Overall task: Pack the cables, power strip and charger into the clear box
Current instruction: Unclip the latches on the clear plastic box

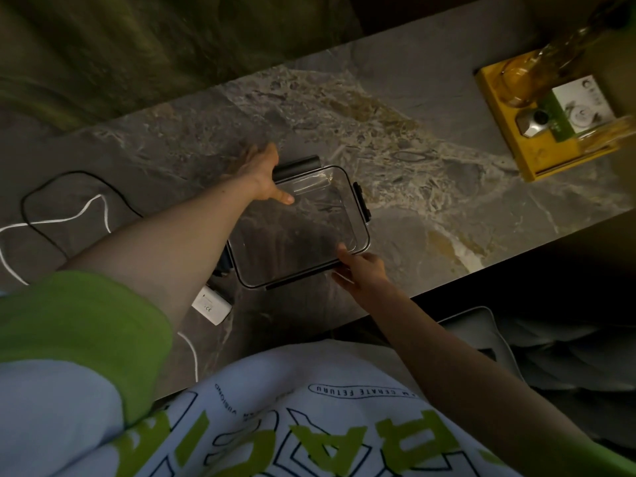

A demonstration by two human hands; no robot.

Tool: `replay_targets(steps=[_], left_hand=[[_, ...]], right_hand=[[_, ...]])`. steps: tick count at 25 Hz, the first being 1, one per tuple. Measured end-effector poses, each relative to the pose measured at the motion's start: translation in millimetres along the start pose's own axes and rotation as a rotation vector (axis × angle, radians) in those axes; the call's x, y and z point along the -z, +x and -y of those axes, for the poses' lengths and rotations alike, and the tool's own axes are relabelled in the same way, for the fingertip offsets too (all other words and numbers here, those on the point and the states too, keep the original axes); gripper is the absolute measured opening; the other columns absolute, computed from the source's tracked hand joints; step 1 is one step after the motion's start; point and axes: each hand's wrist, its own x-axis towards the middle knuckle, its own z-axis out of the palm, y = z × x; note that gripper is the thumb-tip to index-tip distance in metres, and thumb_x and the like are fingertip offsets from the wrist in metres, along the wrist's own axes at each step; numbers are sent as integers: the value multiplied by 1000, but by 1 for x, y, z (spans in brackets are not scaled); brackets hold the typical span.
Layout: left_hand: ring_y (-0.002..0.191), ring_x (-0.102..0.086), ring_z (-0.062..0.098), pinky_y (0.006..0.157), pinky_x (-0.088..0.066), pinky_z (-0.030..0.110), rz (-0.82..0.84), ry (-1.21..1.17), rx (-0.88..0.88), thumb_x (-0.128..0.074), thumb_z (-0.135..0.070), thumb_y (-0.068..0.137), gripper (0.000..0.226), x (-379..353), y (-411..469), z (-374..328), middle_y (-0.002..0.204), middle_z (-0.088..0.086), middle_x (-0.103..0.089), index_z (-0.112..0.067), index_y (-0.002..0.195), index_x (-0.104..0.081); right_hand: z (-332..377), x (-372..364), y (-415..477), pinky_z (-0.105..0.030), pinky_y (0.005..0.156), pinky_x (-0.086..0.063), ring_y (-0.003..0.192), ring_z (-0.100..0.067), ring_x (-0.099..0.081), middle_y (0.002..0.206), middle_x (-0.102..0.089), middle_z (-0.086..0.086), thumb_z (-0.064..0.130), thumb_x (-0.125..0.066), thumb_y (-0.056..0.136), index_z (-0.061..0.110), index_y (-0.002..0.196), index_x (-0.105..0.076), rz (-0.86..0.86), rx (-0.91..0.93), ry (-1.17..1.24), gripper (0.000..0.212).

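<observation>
1. The clear box, lid on, is sitting flat on the dark marbled bench, directly btwn the two grips.
2. The left grip is resting on the box's far-left corner. Its fingers are lying straight & spread, pointing away over the bench, w/ the thumb lying flat on the lid. It is not closing round anything.
3. The right grip is pinching the box's near-right corner. Its thumb is pressing on top of the lid & the other fingers are curling along the near edge.
4. A dark latch on the far side is sitting just right of the left grip. A side latch is lying just beyond the right grip.
5. The white charger is lying on the bench outside the box, nearer the person than the left grip, by that forearm & just beside the box's near-left corner.
6. A white cable & a black cable are trailing loose on the bench, well left of the left grip, crossing each other.
7. A yellow tray holding a glass bottle is standing well beyond & right of the right grip.
</observation>
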Motion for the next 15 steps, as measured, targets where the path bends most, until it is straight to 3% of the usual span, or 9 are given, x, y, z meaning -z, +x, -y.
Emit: replay_targets(steps=[4, 8, 15], left_hand=[[135, -31, 36, 109, -33, 46, -38, -48, 19, -87, -42, 60, 92, -7, -1, 5, 143, 18, -33, -13, 131, -37], [130, -34, 35, 107, -34, 45, -81, -104, 44, -87, -42, 60, 81, -12, -5, 8, 136, 15, -36, -16, 122, -42], [130, -34, 35, 107, -34, 48, -100, -94, 63, -87, -42, 60, 80, -13, -8, 6, 137, 16, -37, -17, 122, -43]], right_hand=[[2, 1, -1, -31, 60, -55, 73, -19, -65, 87, -63, -12, 19, -70, 86, 3, 102, -52, 1, 17, -9, 29], [4, 2, -2, -30, 59, -52, 71, -16, -65, 81, -64, -9, 20, -69, 87, 8, 86, -53, 0, 15, -56, 20], [8, 3, -1, -27, 54, -52, 62, -17, -63, 73, -64, -10, 22, -73, 84, 7, 78, -58, -20, 10, -146, 22]])
